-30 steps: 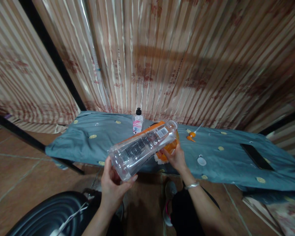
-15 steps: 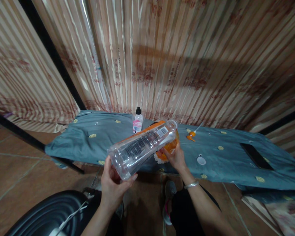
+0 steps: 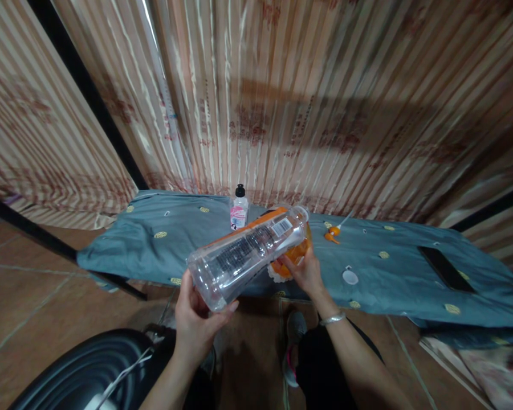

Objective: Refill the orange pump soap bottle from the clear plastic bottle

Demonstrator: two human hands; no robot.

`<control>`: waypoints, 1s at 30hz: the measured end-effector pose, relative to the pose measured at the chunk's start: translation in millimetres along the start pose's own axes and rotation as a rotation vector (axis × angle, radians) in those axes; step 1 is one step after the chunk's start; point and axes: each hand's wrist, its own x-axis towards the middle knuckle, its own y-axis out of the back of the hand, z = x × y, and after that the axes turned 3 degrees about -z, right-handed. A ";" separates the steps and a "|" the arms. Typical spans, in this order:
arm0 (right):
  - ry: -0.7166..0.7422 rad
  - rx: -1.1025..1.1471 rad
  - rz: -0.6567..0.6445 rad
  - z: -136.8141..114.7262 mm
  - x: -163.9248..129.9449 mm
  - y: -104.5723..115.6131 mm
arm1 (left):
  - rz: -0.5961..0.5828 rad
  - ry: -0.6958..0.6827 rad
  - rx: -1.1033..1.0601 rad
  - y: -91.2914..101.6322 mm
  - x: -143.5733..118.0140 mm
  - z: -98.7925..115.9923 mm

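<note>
Firmly, left hand [image 3: 194, 322] gripping clear bottle [image 3: 248, 256], right hand [image 3: 305, 273] on orange container [image 3: 291, 256]

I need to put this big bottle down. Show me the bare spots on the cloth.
Widest bare stretch: the blue cloth left of the small white bottle. Another lies between the white cap and the black phone. The middle is crowded: the clear bottle, both hands, the orange pump.
</note>
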 end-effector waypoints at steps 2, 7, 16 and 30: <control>-0.007 -0.001 0.002 0.3 0.1 0.1 | 0.001 0.003 -0.004 -0.1 0.0 0.5; -0.020 -0.010 -0.007 -0.8 0.1 0.4 | 0.000 0.008 -0.023 -0.2 0.1 1.2; -0.009 -0.018 0.005 -3.5 0.0 -0.1 | -0.101 -0.065 0.079 15.5 9.7 -9.8; -0.008 0.005 0.010 -2.6 0.2 -0.1 | -0.130 -0.135 0.094 14.0 11.0 -9.6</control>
